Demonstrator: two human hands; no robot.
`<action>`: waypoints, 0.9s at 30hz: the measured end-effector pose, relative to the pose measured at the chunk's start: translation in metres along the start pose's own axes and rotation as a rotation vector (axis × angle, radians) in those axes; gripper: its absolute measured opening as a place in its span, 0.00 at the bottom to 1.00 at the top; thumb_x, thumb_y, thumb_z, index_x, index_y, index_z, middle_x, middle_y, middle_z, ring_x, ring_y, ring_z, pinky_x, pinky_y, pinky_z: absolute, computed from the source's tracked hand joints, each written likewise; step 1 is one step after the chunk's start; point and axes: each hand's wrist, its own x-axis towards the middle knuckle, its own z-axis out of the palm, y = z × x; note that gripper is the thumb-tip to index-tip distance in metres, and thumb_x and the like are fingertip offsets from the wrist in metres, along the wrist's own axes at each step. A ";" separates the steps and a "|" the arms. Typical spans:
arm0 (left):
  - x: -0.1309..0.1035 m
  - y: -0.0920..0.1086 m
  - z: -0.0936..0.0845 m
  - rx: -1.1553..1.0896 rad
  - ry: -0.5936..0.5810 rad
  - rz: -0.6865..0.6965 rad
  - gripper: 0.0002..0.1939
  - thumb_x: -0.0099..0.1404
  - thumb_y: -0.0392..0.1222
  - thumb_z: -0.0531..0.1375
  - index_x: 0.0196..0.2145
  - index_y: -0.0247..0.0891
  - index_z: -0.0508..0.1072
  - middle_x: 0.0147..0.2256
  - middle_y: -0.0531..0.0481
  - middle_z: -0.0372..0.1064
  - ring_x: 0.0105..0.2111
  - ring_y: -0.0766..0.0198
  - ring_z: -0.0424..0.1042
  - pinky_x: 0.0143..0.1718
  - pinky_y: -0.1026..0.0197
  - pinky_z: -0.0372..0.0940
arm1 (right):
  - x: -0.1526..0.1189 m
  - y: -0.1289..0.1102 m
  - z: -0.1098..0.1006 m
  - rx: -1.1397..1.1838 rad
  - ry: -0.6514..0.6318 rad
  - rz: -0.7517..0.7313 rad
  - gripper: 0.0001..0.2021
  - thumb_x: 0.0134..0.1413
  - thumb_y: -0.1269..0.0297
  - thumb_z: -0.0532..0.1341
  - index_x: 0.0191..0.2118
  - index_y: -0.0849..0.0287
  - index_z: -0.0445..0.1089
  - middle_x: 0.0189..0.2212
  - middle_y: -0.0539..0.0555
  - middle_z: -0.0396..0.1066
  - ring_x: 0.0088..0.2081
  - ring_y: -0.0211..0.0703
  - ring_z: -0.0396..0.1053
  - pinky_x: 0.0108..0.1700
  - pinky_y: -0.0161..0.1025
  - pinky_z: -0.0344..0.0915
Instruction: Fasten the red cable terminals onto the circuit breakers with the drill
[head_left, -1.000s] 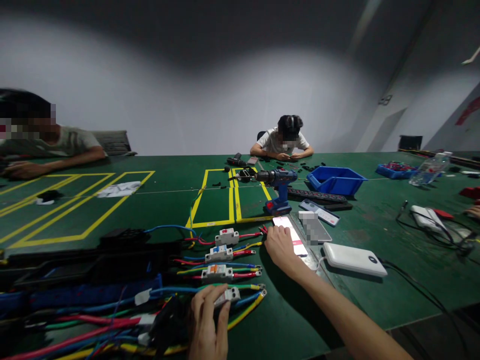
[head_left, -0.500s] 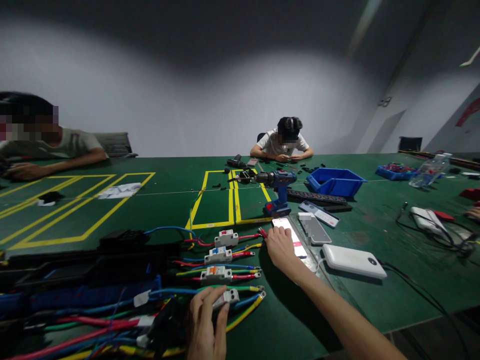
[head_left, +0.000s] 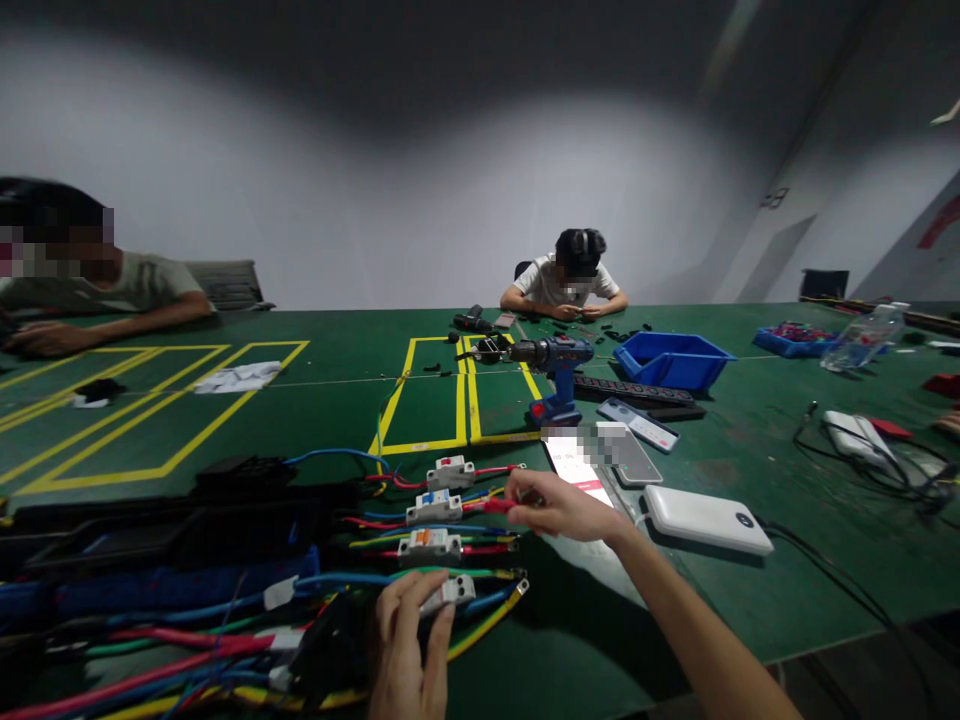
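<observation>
- Right hand [head_left: 559, 506]: shifted off phone [head_left: 576, 464] toward blue-switched breaker [head_left: 434, 507]; pinched together on red piece [head_left: 496, 506].
- Left hand [head_left: 407, 645]: clasped about nearest breaker [head_left: 456, 591], on green counter [head_left: 739, 450].

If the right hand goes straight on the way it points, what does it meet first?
Probably the red wire at the blue-switched breaker, then the breaker itself; the right hand may pass above both, since depth is unclear.

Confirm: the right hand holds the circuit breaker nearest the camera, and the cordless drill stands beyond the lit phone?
No: the head view shows the left hand holding that circuit breaker; the cordless drill does stand beyond the lit phone.
</observation>
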 end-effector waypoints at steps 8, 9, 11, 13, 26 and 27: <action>0.001 0.001 0.000 0.001 0.017 0.011 0.17 0.69 0.56 0.52 0.47 0.46 0.71 0.49 0.47 0.65 0.52 0.56 0.66 0.58 0.47 0.60 | 0.004 0.013 0.010 0.032 -0.283 0.049 0.18 0.51 0.53 0.69 0.38 0.59 0.65 0.26 0.44 0.66 0.22 0.30 0.62 0.23 0.27 0.58; 0.001 0.002 0.000 0.003 0.019 0.007 0.17 0.69 0.56 0.52 0.47 0.46 0.71 0.49 0.47 0.65 0.52 0.56 0.66 0.57 0.47 0.60 | 0.004 0.014 0.010 0.044 -0.289 0.055 0.18 0.51 0.53 0.69 0.38 0.59 0.64 0.27 0.44 0.66 0.22 0.30 0.62 0.23 0.27 0.59; 0.000 0.003 0.000 0.005 0.020 0.001 0.17 0.69 0.55 0.52 0.47 0.46 0.71 0.49 0.48 0.65 0.52 0.56 0.66 0.57 0.47 0.61 | 0.003 0.014 0.010 0.062 -0.296 0.059 0.18 0.50 0.54 0.69 0.37 0.59 0.64 0.27 0.45 0.67 0.22 0.30 0.63 0.23 0.27 0.59; 0.000 0.003 0.000 0.004 0.012 0.001 0.16 0.69 0.55 0.51 0.47 0.47 0.71 0.49 0.48 0.64 0.52 0.56 0.66 0.57 0.48 0.61 | 0.003 0.014 0.010 0.069 -0.295 0.062 0.17 0.50 0.54 0.69 0.38 0.59 0.64 0.27 0.45 0.66 0.22 0.30 0.63 0.23 0.27 0.59; 0.000 0.000 0.001 0.013 0.025 0.010 0.17 0.69 0.56 0.52 0.47 0.46 0.72 0.48 0.47 0.65 0.52 0.56 0.67 0.57 0.47 0.61 | 0.007 0.013 0.015 -0.015 -0.226 0.022 0.18 0.47 0.56 0.72 0.35 0.60 0.66 0.25 0.43 0.64 0.26 0.31 0.61 0.27 0.28 0.54; 0.000 0.000 0.001 0.018 0.028 0.010 0.17 0.69 0.56 0.52 0.47 0.46 0.72 0.48 0.47 0.65 0.52 0.56 0.67 0.57 0.47 0.61 | 0.007 0.013 0.016 -0.019 -0.228 0.010 0.18 0.46 0.56 0.72 0.35 0.60 0.66 0.25 0.43 0.64 0.26 0.30 0.60 0.27 0.28 0.54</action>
